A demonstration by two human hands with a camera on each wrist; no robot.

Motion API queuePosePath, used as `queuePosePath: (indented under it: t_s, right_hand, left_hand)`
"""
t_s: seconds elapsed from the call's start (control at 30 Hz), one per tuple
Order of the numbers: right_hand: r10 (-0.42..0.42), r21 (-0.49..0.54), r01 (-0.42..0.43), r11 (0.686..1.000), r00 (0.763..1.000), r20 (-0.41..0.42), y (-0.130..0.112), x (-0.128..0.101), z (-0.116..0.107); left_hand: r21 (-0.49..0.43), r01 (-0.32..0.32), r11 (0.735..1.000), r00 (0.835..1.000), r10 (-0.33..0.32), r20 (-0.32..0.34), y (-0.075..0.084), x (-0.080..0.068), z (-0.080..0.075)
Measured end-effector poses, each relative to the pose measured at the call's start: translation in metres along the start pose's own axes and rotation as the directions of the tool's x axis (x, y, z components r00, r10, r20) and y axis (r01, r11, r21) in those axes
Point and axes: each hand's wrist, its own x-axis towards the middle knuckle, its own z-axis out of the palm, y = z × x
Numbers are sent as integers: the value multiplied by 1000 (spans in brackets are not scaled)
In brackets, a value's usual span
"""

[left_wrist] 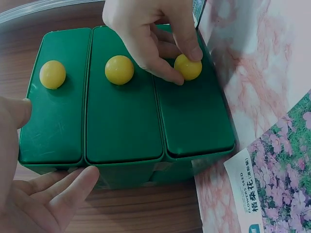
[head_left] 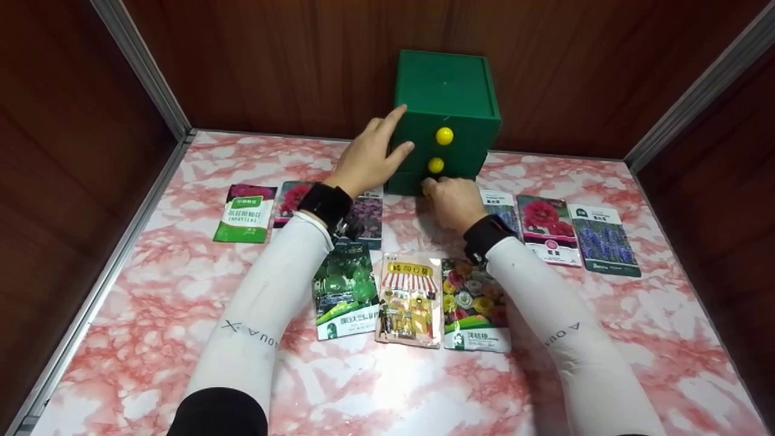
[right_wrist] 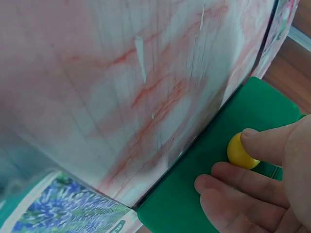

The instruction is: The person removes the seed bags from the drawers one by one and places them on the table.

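A green box with three drawers (head_left: 448, 85) stands at the back of the table, a yellow knob on each drawer front. My left hand (head_left: 366, 157) rests against the box's left side, its fingers straight; in the left wrist view, fingertips (left_wrist: 80, 187) touch that side and the thumb lies near the top drawer's edge. With thumb and fingers, my right hand (head_left: 457, 203) pinches the lowest yellow knob (left_wrist: 187, 67), also seen in the right wrist view (right_wrist: 240, 151). The upper knob (head_left: 444, 135) and middle knob (head_left: 436, 165) are untouched. All the drawer fronts look nearly flush.
Flat seed packets lie around: a green-and-white one (head_left: 245, 215) and a purple-flowered one (head_left: 366, 221) at left, a sunflower packet (head_left: 408, 303) between two others in front, a red-flowered one (head_left: 548, 227) and a lavender one (head_left: 605, 239) at right. Brown panels (head_left: 272, 60) enclose the table.
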Motion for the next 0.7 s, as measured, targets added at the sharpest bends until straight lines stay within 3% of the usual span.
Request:
queuePosePath:
  t_s: [0.23, 0.43, 0.57, 0.7]
  right_hand:
    - [18, 59, -18, 998, 1000, -7, 2, -1, 1]
    - [5, 107, 4, 994, 996, -87, 4, -11, 3]
    - [-18, 138, 38, 990, 990, -140, 5, -26, -4]
    - [4, 166, 24, 986, 987, -162, 14, -50, -17]
  left_hand:
    - [0, 8, 1000, 1000, -8, 3, 1, 1, 0]
    - [-25, 6, 1000, 1000, -7, -26, -1, -1, 2]
    - [-61, 18, 998, 997, -22, -70, -12, -13, 5]
    - [-41, 45, 998, 994, -48, -97, -29, -36, 4]
